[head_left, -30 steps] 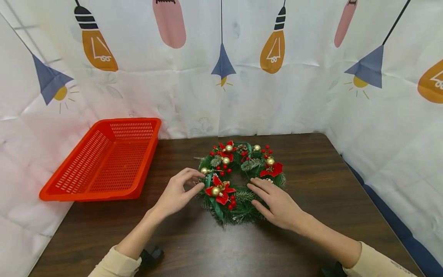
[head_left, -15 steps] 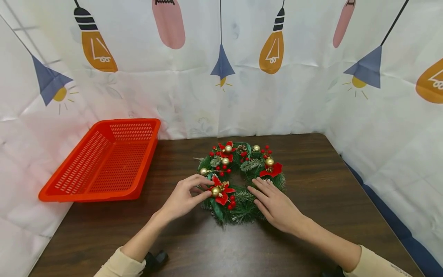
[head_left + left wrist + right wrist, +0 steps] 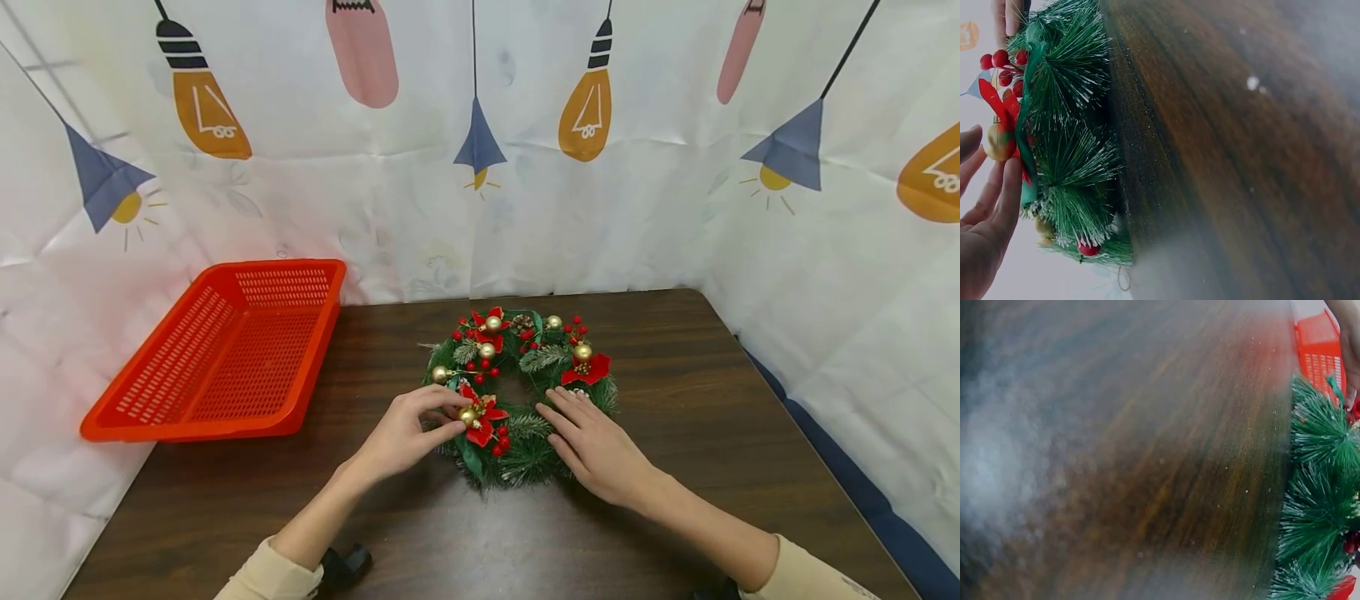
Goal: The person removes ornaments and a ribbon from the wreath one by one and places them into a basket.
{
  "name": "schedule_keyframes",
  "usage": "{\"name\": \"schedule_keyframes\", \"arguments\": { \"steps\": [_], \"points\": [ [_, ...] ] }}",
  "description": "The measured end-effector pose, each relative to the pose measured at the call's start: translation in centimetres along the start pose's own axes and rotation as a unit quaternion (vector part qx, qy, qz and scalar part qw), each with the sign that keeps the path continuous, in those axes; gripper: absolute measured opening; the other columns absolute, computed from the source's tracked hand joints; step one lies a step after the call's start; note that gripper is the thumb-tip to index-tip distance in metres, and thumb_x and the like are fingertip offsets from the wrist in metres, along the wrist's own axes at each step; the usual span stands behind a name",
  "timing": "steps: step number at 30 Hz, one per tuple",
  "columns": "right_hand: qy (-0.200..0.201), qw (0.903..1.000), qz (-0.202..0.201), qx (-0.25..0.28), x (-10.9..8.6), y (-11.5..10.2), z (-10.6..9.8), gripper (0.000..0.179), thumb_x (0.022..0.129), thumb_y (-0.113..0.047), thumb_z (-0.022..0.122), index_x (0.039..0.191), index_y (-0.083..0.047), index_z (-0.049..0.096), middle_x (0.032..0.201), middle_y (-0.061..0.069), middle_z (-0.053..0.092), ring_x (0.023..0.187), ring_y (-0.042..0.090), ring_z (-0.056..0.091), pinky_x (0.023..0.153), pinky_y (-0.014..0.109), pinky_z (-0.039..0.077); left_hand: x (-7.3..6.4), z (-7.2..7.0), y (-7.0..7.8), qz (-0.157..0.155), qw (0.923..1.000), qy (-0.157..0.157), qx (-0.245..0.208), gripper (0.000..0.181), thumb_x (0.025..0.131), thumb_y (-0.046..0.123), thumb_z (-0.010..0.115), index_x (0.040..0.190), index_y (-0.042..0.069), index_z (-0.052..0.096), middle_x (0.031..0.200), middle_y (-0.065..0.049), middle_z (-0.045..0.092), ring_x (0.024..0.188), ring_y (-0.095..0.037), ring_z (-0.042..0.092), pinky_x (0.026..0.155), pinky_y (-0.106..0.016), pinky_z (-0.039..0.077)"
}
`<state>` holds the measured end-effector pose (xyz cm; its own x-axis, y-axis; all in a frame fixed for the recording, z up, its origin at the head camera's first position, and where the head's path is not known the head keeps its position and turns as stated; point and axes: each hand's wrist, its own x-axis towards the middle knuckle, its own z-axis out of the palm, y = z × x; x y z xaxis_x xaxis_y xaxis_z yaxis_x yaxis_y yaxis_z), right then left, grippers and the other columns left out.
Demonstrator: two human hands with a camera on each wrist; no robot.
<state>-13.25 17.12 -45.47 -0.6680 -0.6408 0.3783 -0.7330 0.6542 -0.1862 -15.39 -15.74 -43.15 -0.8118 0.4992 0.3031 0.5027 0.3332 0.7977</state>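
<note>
A green Christmas wreath [image 3: 525, 450] lies flat on the table, trimmed with red poinsettias, red berries and gold balls. At its near left, the left hand [image 3: 405, 429] has thumb and fingers around a gold ball [image 3: 1000, 142] beside a red poinsettia [image 3: 483, 417]. In the left wrist view, fingertips touch the ball's lower side, with the thumb at its other side. The right hand [image 3: 592, 450] rests on the wreath's near right part, fingers extended and slightly spread, holding nothing. Only the wreath's edge shows in the right wrist view, along with part of the left hand.
An orange-red plastic basket [image 3: 255, 358] stands at the table's left side; no contents are visible in it. Brown wood-grain table [image 3: 675, 350] surrounds the wreath. Behind and on both sides hangs a white curtain [image 3: 645, 217] printed with lamps and bulbs.
The left hand has moved right and slightly down, from the wreath's left edge onto the gold ball by the near poinsettia. The right hand stays nearly still on the wreath.
</note>
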Motion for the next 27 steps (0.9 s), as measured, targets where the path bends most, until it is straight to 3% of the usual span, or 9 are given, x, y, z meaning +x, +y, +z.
{"name": "schedule_keyframes", "arguments": {
  "steps": [12,27],
  "points": [
    [-0.002,1.0,0.0,0.004,-0.24,-0.06,0.05,0.047,0.105,-0.022,0.059,0.147,-0.002,0.055,0.154,0.021,0.046,0.145,0.036,0.039,0.117,0.055,0.032,-0.12,0.2,0.06,-0.009,0.9998,-0.015,-0.003,0.03,0.091,0.005,0.079,0.12,0.011,0.075,0.116,0.001,0.068,0.099,-0.018,0.067,0.084,-0.036,0.06],
    [0.003,0.9998,0.007,0.017,-0.23,-0.02,-0.06,0.049,0.105,-0.029,0.06,0.146,-0.001,0.055,0.154,0.02,0.046,0.145,0.036,0.04,0.118,0.054,0.03,-0.01,0.44,0.68,0.004,0.9998,-0.004,-0.019,0.03,0.09,0.005,0.08,0.12,0.009,0.074,0.111,-0.002,0.066,0.096,-0.022,0.067,0.082,-0.039,0.061]
  ]
}}
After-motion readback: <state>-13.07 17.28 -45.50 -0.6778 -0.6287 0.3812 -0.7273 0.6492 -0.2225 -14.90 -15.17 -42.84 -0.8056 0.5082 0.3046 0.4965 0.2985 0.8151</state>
